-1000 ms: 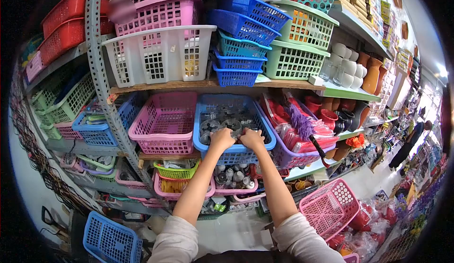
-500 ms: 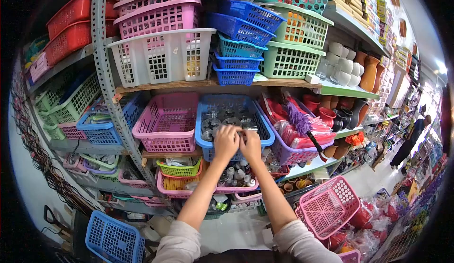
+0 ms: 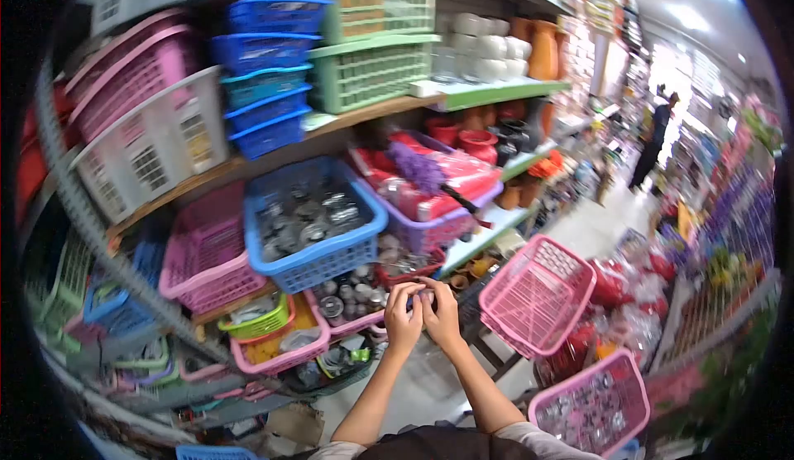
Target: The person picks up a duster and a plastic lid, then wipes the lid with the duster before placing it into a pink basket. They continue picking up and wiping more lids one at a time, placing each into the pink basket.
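My left hand (image 3: 404, 318) and my right hand (image 3: 440, 314) are together near the middle of the view, fingers curled and fingertips touching. Between them is a small dark item, mostly hidden by the fingers and too small to make out. Behind and to the left of the hands, a blue basket (image 3: 324, 260) holds several clear and metallic pieces. Just beyond the hands, a pink basket (image 3: 357, 324) on a lower shelf contains small jars or lids. Right of my right hand, an upright-tilted pink basket (image 3: 538, 294) shows a lattice bottom.
At lower right stands a pink basket (image 3: 637, 394) with small clear items. A purple basket (image 3: 413, 232) of red packages sits on the shelf. A metal shelf post (image 3: 99, 245) slants at left. Farther back, a person in dark clothes (image 3: 657, 137) stands in the aisle.
The view has swung to the right. Both hands have moved away from over the blue basket and are now lower and to its right, still close together.
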### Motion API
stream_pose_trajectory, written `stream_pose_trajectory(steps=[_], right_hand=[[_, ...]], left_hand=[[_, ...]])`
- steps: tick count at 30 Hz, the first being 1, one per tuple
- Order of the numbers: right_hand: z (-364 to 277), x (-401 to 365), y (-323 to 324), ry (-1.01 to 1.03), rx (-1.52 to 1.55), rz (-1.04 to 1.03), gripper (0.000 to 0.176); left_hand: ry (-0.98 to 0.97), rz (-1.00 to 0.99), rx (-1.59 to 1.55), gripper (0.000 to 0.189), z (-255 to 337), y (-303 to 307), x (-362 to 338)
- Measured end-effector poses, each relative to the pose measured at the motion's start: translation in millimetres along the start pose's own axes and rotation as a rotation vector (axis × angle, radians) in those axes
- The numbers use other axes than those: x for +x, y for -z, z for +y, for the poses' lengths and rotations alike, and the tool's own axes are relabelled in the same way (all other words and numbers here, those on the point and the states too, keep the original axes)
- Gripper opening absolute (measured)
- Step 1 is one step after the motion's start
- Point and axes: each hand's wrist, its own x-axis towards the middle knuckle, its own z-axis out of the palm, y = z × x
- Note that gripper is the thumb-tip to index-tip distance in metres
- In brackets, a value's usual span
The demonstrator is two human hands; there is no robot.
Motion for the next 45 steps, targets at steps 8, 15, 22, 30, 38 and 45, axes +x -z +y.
stream_pose_trajectory(steps=[8, 15, 22, 30, 38, 45], right_hand=[[45, -45, 129, -0.25, -0.173, 0.261, 0.031], [50, -128, 239, -0.442, -0.449, 0.523, 0.033], [62, -235, 307, -0.673, -0.563, 0.729, 0.034], [97, -330, 386, -0.922, -0.875, 0.917, 0.037], [172, -351, 434, -0.998, -0.347, 1.129, 0.04], [242, -352, 442, -1.152, -0.603, 0.771, 0.049]], left_hand=[[0.019, -0.373, -0.298, 0.012, 43, -121, -39], [0.031, -0.77, -0.533, 0.016, 96, -211, -120], [0.054, -1.163, -0.666, 0.022, 129, -261, -210], [0.073, -1.539, -0.599, 0.033, 127, -309, -273], [0.843, -1.566, -0.508, 0.066, 116, -395, -330], [1.322, -1.553, -0.783, 0.048, 68, -453, -375]])
